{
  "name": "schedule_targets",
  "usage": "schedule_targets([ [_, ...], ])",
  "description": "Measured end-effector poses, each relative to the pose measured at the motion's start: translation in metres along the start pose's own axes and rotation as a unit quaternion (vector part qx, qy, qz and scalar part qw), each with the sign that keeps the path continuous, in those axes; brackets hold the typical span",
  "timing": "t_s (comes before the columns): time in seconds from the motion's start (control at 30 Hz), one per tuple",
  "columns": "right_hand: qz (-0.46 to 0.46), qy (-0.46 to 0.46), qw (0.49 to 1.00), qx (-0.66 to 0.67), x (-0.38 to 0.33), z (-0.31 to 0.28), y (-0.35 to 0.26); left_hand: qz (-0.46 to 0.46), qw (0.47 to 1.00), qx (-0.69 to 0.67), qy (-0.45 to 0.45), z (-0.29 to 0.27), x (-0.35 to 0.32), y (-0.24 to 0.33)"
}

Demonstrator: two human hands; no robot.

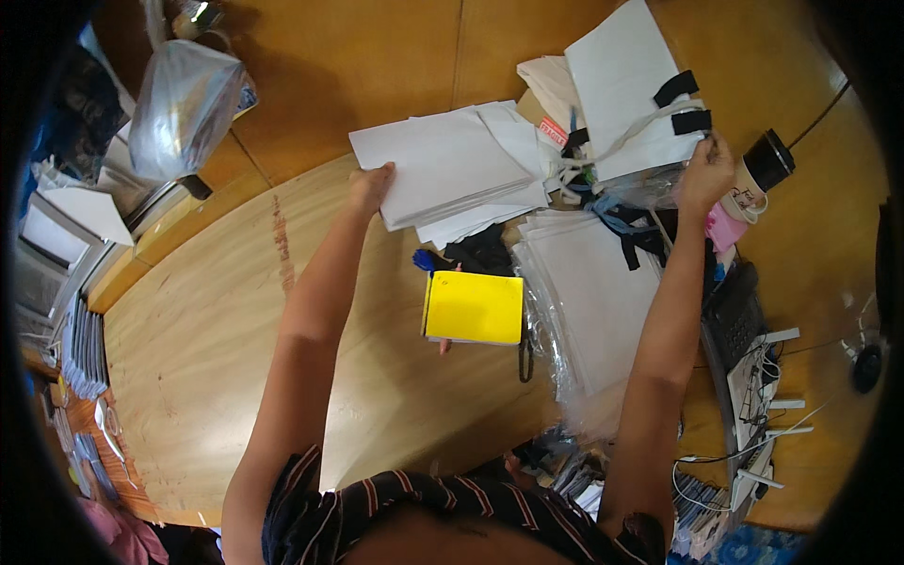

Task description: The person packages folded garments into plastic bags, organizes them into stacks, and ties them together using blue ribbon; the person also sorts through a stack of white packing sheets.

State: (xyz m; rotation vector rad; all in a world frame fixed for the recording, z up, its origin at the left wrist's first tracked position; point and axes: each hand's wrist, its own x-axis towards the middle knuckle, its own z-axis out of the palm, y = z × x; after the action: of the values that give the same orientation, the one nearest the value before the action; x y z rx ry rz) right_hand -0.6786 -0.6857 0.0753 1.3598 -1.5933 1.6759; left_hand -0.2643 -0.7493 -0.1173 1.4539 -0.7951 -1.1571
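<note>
My left hand (373,188) grips the left edge of a stack of white paper sheets (452,165), thumb on top. At the far right, my right hand (708,174) pinches the lower corner of a white sheet-like piece (621,89). Black strips (692,122) and white straps (633,127) lie by that corner. Whether the straps belong to the white piece I cannot tell. Between my forearms is a yellow notebook (476,308), with a blue tip beside its upper left corner. To its right lie more white sheets (598,292) in clear plastic.
A black-lidded cup (767,160) stands right of my right hand. Below it are a dark telephone (734,311) and a white router with antennas (753,395). A clear plastic bag (184,108) is at the upper left. Stacked bundles (85,348) line the left side.
</note>
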Motion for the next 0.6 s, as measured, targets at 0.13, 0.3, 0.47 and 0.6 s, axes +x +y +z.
schedule_targets([
  [0.13, -0.080, 0.029, 0.996, 0.006, 0.015, -0.016, -0.014, -0.053, 0.909, 0.387, 0.144, 0.051, 0.012, -0.015],
  [0.3, -0.011, 0.020, 0.995, 0.092, 0.019, -0.029, -0.019, -0.141, 0.986, 0.025, 0.086, 0.070, 0.023, 0.008],
  [0.47, 0.010, 0.050, 0.993, 0.107, 0.021, -0.048, -0.021, -0.219, 0.957, -0.158, -0.105, 0.073, 0.024, 0.003],
  [0.6, -0.009, 0.085, 0.992, 0.090, 0.029, -0.075, -0.041, -0.135, 0.963, -0.158, -0.169, 0.064, 0.021, -0.006],
])
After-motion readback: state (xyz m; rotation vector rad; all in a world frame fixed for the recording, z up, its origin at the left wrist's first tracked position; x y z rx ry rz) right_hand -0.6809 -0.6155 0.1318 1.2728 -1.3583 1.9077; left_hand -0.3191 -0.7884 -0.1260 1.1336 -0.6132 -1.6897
